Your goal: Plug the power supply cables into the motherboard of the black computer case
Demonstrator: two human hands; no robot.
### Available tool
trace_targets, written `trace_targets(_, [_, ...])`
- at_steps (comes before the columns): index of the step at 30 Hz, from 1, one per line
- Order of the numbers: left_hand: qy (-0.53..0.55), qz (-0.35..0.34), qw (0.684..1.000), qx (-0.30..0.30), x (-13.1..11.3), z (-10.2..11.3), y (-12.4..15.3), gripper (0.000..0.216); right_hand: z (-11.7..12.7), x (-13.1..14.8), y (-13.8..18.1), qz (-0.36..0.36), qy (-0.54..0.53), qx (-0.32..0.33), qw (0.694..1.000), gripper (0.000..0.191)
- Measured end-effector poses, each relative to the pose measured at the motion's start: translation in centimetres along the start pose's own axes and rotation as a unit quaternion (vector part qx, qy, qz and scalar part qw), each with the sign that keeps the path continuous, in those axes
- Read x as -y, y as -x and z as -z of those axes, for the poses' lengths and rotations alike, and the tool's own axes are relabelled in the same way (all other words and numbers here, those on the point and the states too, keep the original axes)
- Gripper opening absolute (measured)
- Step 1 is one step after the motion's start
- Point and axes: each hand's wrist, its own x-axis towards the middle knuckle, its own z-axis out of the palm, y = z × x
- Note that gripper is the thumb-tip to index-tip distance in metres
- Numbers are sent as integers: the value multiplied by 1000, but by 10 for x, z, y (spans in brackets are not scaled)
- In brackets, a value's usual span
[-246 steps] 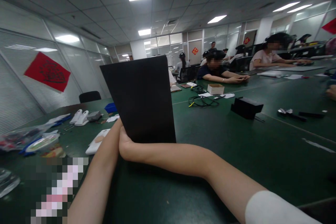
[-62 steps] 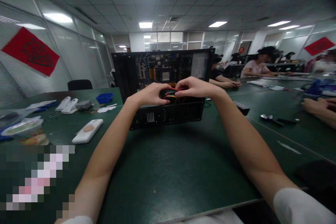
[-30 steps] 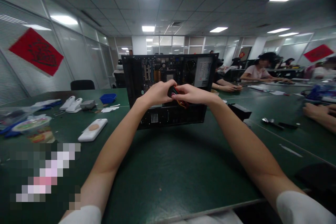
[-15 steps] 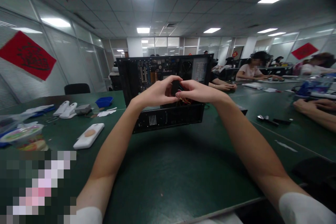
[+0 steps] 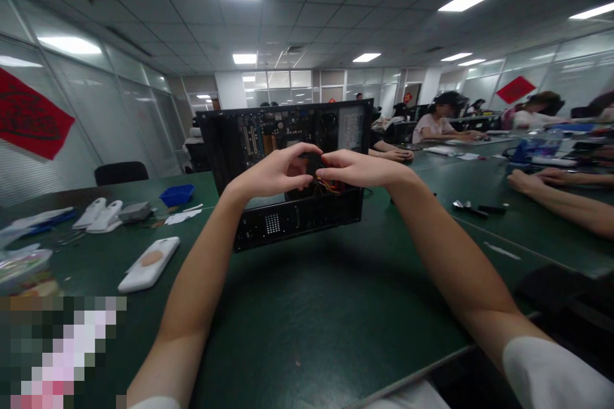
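An open black computer case [image 5: 288, 230] stands tilted on the table, its inside towards me, showing the motherboard [image 5: 261, 131], a fan [image 5: 329, 131] and the labelled power supply [image 5: 351, 131]. My left hand [image 5: 283, 169] is in front of its middle, fingers curved and apart from the thumb, with dark space between them. Close by on the right, my right hand [image 5: 357, 168] is closed, thumb near the fingers; what it pinches, if anything, I cannot make out. Coloured wires [image 5: 329, 186] show just below the right fingers. The part behind both hands is hidden.
The green table [image 5: 336, 307] carries a white phone-shaped object [image 5: 149, 264], a blue tray [image 5: 176, 195] and a grey block [image 5: 135, 212] on the left. Small dark pieces [image 5: 480, 209] lie to the right. Another person's hands [image 5: 532, 180] rest at far right; several people sit beyond.
The view has turned slightly right, so the scene sits further left. The dark block between my hands shows less clearly, and the left fingertips have drawn slightly away from it.
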Motion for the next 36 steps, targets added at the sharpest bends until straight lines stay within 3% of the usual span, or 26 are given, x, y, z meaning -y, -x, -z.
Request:
trace_targets(10, [-83,-17,995,-43,-6,-1,-1,51,2,-2,-2,7,-5,-29,1000,43])
trace_targets(14, [-96,-16,994,-46,-8,-1,0,53,-1,-1,-2,20,-27,-8,999,41])
trace_targets(36, [-83,-17,995,-47,9,-4,-2,55,-6,-19,-14,-2,-49,-23,999,39])
